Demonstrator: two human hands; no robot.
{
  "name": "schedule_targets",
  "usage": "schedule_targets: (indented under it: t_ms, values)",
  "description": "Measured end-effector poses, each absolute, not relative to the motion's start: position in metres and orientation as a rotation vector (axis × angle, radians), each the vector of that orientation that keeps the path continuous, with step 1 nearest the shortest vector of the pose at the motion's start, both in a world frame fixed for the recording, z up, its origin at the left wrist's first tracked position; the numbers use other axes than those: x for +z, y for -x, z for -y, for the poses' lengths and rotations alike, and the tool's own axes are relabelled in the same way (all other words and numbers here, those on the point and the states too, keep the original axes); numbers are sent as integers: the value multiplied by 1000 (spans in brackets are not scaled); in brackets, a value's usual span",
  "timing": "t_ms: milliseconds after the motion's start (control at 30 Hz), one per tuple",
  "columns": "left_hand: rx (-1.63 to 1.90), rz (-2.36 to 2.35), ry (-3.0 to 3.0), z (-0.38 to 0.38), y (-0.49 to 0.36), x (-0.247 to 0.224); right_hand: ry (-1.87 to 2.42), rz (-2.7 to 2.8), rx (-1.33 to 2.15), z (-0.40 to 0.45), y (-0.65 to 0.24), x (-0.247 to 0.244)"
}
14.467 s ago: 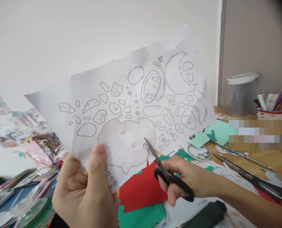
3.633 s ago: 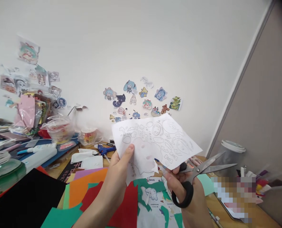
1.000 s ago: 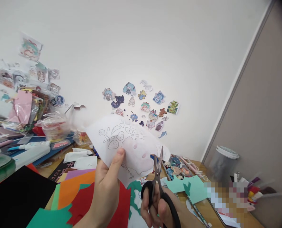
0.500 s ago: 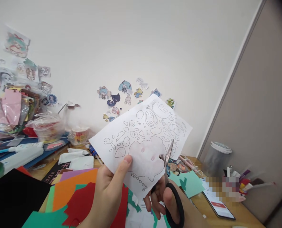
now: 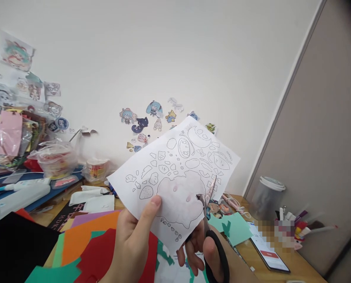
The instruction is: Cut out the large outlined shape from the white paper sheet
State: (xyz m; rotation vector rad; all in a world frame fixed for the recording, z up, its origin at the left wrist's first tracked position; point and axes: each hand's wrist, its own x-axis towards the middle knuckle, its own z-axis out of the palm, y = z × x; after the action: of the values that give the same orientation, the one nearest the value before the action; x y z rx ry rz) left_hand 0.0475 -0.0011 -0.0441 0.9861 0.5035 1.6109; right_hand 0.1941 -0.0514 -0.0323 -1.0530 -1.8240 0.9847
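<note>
Pinching paper (image 5: 174, 182) (left hand (image 5: 135, 232), thumb (image 5: 152, 206) uppermost)

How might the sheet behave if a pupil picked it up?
Probably light: the left grip pinches the sheet by one edge. Likely bendable, not limp: thin paper, yet it spreads fairly flat. Perhaps easily torn, being thin, near the scissors.

Pinkish "HDK" on a dark flat sheet (image 5: 65, 217)
</note>
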Motion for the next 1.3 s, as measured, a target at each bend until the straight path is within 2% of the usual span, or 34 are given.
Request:
schedule_targets:
  t_ms: [467,1300]
  values:
    - [1590,-522,-976,3,-48,-43,993,1741,1026,47,-194,-46]
    - [1653,-554,-1004,-3,-45,-50,1029,1691,1162,52,-197,-33]
